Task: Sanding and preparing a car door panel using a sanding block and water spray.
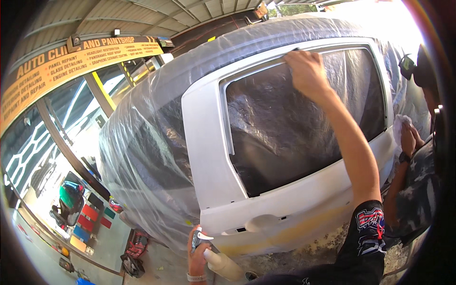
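Observation:
A white-primed car door [211, 142] stands in front of me, its window opening covered with masking film [285, 123]. My right hand [308, 71] reaches up to the top of the window frame, fingers bent and pressed against it. A dark edge shows at those fingertips; what they hold is mostly hidden. Low down, beside the door's lower left corner, my left hand [195, 256] is closed round the neck of a spray bottle [224, 267] with a pale body and a white trigger. The bottle lies tilted, apart from the door.
Clear plastic sheeting [142, 128] drapes the rest of the car. At the right, close to my arm, another person holds a white cloth [403, 124] by the door. A dark bag [133, 263] and a red item [137, 243] lie on the floor at the left, below a signboard [85, 71].

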